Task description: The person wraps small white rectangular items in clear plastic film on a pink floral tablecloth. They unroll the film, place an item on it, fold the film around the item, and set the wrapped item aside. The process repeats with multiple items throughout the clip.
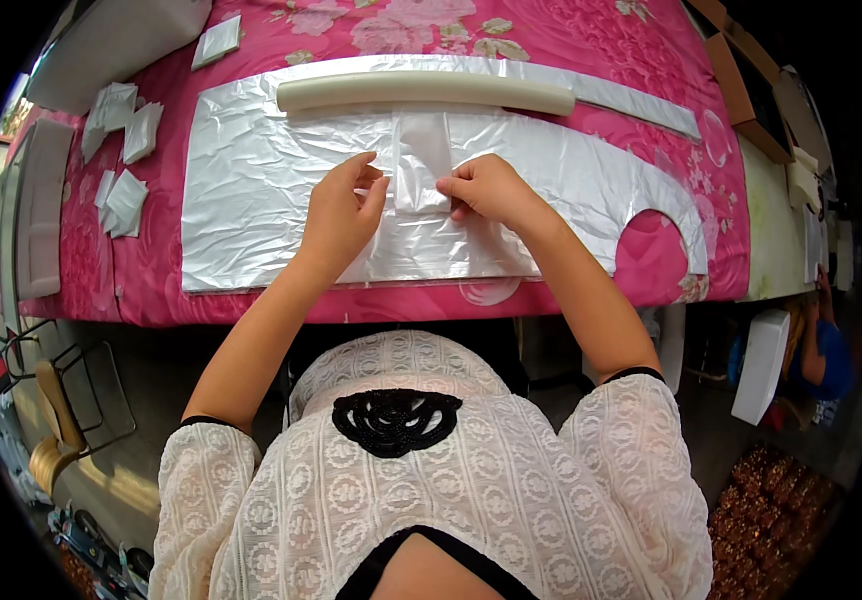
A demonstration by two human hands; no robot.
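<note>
Shiny white plastic sheeting (271,190) lies across the pink floral cloth, with a round cutout near its right end. On top of it, a narrow folded piece of white plastic (423,150) runs toward me between my hands. My right hand (489,188) pinches the right edge of this folded plastic, close to its near end. To its left, my left hand (346,208) hovers over the sheeting, fingers bent and a gap between thumb and forefinger, holding nothing. A long cream-white roll (426,92) rests across the sheeting beyond both hands.
Several small folded white packets (126,205) sit at the left of the pink-clothed table (591,30); another packet (217,42) lies farther back. A brown cardboard box (746,95) stands at the far right. A chair (56,410) is at lower left, and another person (826,350) at right.
</note>
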